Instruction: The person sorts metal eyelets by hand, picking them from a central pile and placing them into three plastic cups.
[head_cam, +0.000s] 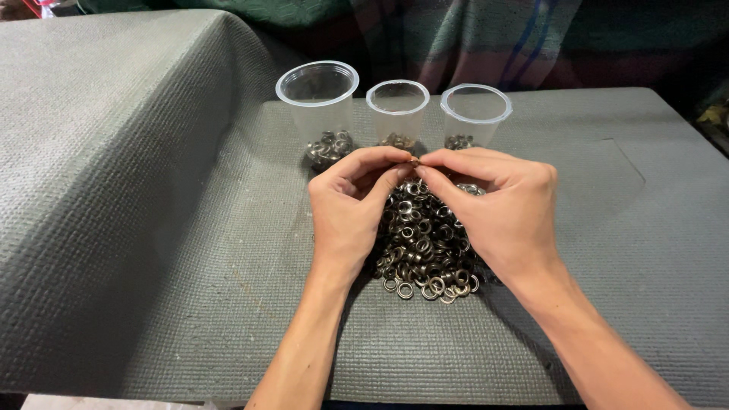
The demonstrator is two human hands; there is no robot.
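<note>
A heap of small dark metal rings lies on the grey textured mat. My left hand and my right hand hover over the heap, fingertips meeting above its far end. Together they pinch one small ring between thumbs and forefingers. Three clear plastic cups stand in a row just beyond: a left cup, a middle cup and a right cup. Each cup holds a few rings at its bottom.
The mat rises in a raised fold at the left. Green and striped cloth lies behind the cups. The mat's front edge runs along the bottom of the view.
</note>
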